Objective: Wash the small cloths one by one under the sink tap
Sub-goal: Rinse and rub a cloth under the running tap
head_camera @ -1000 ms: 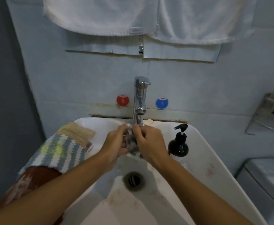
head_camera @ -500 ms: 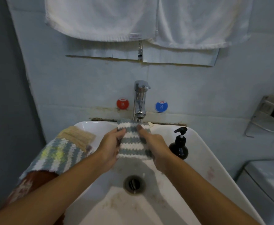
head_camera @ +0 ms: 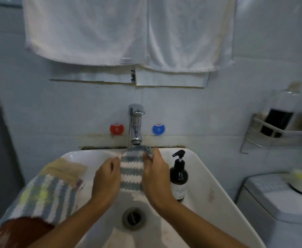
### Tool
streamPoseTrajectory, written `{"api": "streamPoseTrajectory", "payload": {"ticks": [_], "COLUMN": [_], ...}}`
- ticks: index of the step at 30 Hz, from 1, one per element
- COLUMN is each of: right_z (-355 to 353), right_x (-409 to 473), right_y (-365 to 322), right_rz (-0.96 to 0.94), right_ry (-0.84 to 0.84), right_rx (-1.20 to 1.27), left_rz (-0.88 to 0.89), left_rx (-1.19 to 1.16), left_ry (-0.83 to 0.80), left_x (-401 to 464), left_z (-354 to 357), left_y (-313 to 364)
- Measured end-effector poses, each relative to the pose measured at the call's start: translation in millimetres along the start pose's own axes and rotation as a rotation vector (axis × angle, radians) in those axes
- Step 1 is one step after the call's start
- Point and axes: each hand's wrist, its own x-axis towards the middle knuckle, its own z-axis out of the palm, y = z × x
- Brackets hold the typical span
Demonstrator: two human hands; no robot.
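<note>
A small cloth with blue-grey and white stripes (head_camera: 131,172) hangs spread out under the chrome tap (head_camera: 135,125), over the white sink (head_camera: 209,178). My left hand (head_camera: 107,178) grips its left edge and my right hand (head_camera: 155,176) grips its right edge near the top. The cloth's upper edge sits just below the tap's spout. A pile of other small cloths (head_camera: 46,192), striped, tan and reddish, lies on the sink's left rim. Whether water runs from the tap is unclear.
A dark soap pump bottle (head_camera: 179,175) stands on the sink's right rim, close to my right hand. The drain (head_camera: 133,218) lies below the cloth. White towels (head_camera: 128,31) hang above. A wire rack with a bottle (head_camera: 279,131) and a toilet tank (head_camera: 281,199) are at right.
The cloth was bunched between both hands under the tap; it is now unfolded and held spread, raised closer to the spout. The view has tilted upward.
</note>
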Motion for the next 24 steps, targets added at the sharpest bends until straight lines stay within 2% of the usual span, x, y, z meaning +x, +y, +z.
{"api": "streamPoseTrajectory", "payload": {"ticks": [6,9,11,16,21,22,24], "right_z": [-115,-183,-210,-208,-177,-174,-172], "right_x": [-1,18,35,83,114,120,127], "right_y": [-8,-5,2,40,61,68,84], "right_rz": [-0.247,-0.159,-0.117,-0.024,0.254,0.287,0.303], "right_ry": [-0.201,-0.362,-0.329,-0.255,-0.179,-0.176,-0.175], "right_rx": [-0.331,-0.503,-0.563,-0.643,-0.301,-0.314,-0.511], "left_rz": [0.097,0.072,0.067,0.087,0.106,0.104,0.094], "left_rx": [0.085,0.115,0.136,0.143,0.139,0.140,0.145], "left_ry": [-0.034,-0.070,-0.091,-0.113,-0.125,-0.128,-0.135], "left_x": [6,7,7,4,4,6,9], "left_z": [2,4,7,7,2,1,-1], "left_y": [-3,-4,-5,-5,-4,-5,-7]}}
